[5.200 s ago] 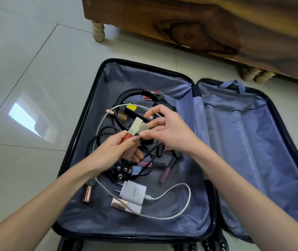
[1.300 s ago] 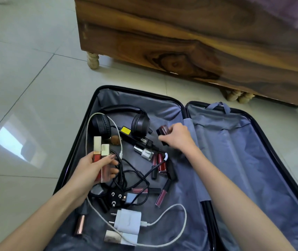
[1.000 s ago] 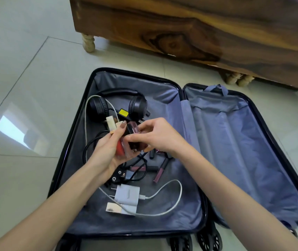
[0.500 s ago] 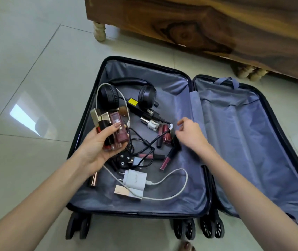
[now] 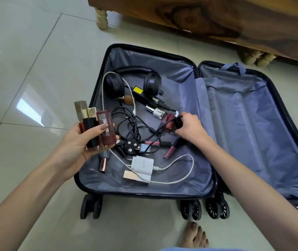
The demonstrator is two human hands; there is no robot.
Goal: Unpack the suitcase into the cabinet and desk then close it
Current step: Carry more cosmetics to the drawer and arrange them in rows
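My left hand (image 5: 77,145) grips a bunch of lipsticks (image 5: 97,124), fingers and thumb curled round them, over the left edge of the open suitcase (image 5: 249,127) on the floor. My right hand (image 5: 190,129) pinches a small dark object (image 5: 178,122) inside it, beside the cables (image 5: 135,127) and below the headphones (image 5: 151,84).

Tiled floor (image 5: 36,57), turned wooden leg (image 5: 101,18)
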